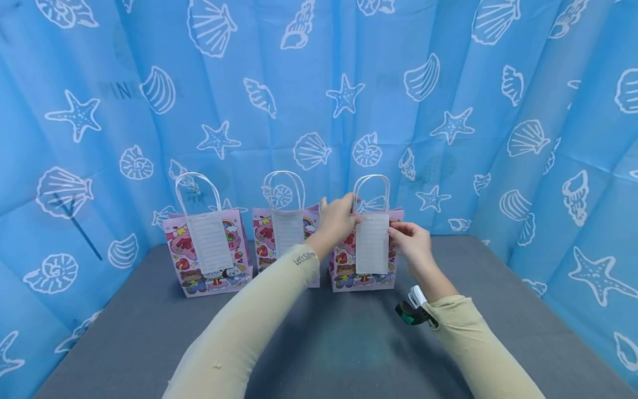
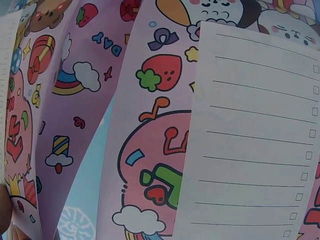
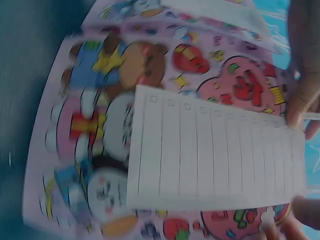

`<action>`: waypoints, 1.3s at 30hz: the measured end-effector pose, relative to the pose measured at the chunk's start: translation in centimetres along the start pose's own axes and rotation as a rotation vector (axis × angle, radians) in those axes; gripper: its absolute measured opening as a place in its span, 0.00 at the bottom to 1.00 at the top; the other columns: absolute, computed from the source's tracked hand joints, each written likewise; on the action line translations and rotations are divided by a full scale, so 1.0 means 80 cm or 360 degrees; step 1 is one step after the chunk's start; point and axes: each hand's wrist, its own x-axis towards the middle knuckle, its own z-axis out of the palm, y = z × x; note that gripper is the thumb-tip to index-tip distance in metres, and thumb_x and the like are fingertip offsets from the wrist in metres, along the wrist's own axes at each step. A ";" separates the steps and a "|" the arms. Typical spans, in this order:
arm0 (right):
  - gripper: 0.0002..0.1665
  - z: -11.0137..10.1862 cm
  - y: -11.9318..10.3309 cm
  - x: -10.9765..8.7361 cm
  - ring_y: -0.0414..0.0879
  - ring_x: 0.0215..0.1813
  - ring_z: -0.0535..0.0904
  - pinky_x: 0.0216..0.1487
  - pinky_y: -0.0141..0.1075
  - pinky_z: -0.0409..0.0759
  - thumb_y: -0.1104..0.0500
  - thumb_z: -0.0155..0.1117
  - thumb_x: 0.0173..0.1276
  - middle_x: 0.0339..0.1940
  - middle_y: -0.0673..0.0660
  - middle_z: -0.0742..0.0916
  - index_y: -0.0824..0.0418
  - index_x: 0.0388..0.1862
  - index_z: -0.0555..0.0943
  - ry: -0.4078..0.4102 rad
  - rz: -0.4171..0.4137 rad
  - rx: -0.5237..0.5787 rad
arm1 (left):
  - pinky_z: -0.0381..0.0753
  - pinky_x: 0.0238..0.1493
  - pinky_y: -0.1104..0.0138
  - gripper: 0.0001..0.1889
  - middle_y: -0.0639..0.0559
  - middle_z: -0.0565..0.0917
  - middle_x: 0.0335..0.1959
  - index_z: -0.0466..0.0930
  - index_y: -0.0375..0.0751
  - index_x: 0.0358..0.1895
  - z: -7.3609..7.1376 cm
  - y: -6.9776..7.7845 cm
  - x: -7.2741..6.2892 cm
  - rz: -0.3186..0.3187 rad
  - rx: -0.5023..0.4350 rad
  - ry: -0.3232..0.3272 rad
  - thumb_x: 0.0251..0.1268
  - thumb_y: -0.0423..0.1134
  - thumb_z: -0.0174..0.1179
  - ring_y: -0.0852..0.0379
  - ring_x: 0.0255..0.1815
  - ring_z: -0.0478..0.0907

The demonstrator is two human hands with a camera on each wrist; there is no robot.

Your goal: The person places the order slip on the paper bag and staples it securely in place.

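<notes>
A pink gift bag (image 1: 345, 275) with cartoon animals stands upright at the right of a row, its white handle (image 1: 371, 177) raised. A lined checklist sheet (image 1: 372, 246) hangs on its front, below the handle. My left hand (image 1: 335, 221) pinches the sheet's upper left corner beside the handle. At the upper right edge, my right hand (image 1: 415, 245) pinches the sheet between thumb and fingers. The right wrist view shows the sheet (image 3: 210, 155) lying over the printed front, with fingertips of both hands at its top end.
Two matching gift bags, a middle one (image 1: 262, 235) and a left one (image 1: 175, 260), stand alongside, each with a lined sheet on its front. They rest on a grey table (image 1: 349, 343). A blue shell-patterned curtain (image 1: 309, 100) hangs close behind.
</notes>
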 end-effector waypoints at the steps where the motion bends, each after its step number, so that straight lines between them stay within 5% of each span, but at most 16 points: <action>1: 0.21 -0.001 0.000 0.002 0.51 0.45 0.75 0.44 0.38 0.73 0.60 0.61 0.71 0.45 0.62 0.81 0.72 0.58 0.75 0.0054 -0.0113 -0.0073 | 0.46 0.73 0.49 0.21 0.54 0.85 0.37 0.75 0.46 0.58 0.000 -0.001 0.000 0.0006 -0.0009 0.0005 0.62 0.43 0.65 0.55 0.50 0.81; 5: 0.28 -0.007 -0.002 0.015 0.65 0.62 0.66 0.62 0.54 0.63 0.63 0.65 0.67 0.62 0.70 0.74 0.71 0.64 0.72 0.0159 -0.0545 -0.0422 | 0.62 0.67 0.54 0.19 0.54 0.85 0.35 0.77 0.46 0.56 0.000 -0.003 -0.001 0.0031 -0.0061 0.0007 0.63 0.42 0.65 0.55 0.44 0.82; 8: 0.26 -0.010 -0.007 0.025 0.67 0.66 0.63 0.65 0.60 0.61 0.62 0.64 0.69 0.64 0.70 0.73 0.71 0.63 0.73 0.0035 -0.0642 -0.0512 | 0.77 0.47 0.64 0.18 0.51 0.84 0.35 0.76 0.44 0.57 -0.001 -0.006 -0.001 0.0041 -0.0193 -0.0035 0.65 0.39 0.64 0.56 0.37 0.81; 11: 0.19 -0.012 -0.012 0.030 0.64 0.59 0.70 0.58 0.55 0.69 0.62 0.62 0.70 0.55 0.70 0.78 0.73 0.55 0.77 -0.0025 -0.0584 -0.0494 | 0.77 0.31 0.70 0.17 0.49 0.82 0.35 0.75 0.41 0.57 -0.003 -0.007 0.000 0.0048 -0.0341 -0.0104 0.67 0.35 0.61 0.57 0.33 0.80; 19: 0.15 -0.008 -0.016 0.028 0.56 0.47 0.74 0.41 0.40 0.73 0.60 0.62 0.71 0.46 0.66 0.78 0.72 0.47 0.79 0.0010 -0.0438 -0.0471 | 0.77 0.34 0.70 0.07 0.48 0.82 0.40 0.79 0.37 0.45 -0.004 -0.008 0.002 0.0022 -0.0353 -0.0179 0.71 0.36 0.57 0.57 0.35 0.79; 24: 0.15 -0.009 -0.019 0.030 0.56 0.47 0.75 0.42 0.41 0.73 0.59 0.61 0.72 0.46 0.66 0.79 0.72 0.48 0.78 -0.0030 -0.0388 -0.0412 | 0.76 0.32 0.69 0.07 0.50 0.82 0.36 0.79 0.38 0.42 -0.003 -0.007 0.003 -0.0032 -0.0320 -0.0183 0.73 0.38 0.56 0.58 0.32 0.76; 30: 0.31 -0.025 -0.010 0.028 0.64 0.61 0.71 0.58 0.51 0.72 0.54 0.58 0.74 0.60 0.72 0.73 0.72 0.68 0.65 -0.0154 -0.0273 -0.0227 | 0.75 0.34 0.69 0.08 0.49 0.83 0.41 0.80 0.38 0.44 -0.002 -0.001 0.002 -0.0079 -0.0258 -0.0156 0.73 0.38 0.55 0.57 0.35 0.77; 39: 0.32 -0.068 0.030 0.005 0.66 0.55 0.75 0.55 0.54 0.75 0.53 0.52 0.77 0.57 0.75 0.74 0.77 0.65 0.63 -0.0339 -0.0017 -0.0410 | 0.76 0.35 0.69 0.07 0.49 0.84 0.40 0.82 0.38 0.44 0.003 0.001 0.001 -0.0121 -0.0257 -0.0114 0.71 0.38 0.57 0.57 0.37 0.79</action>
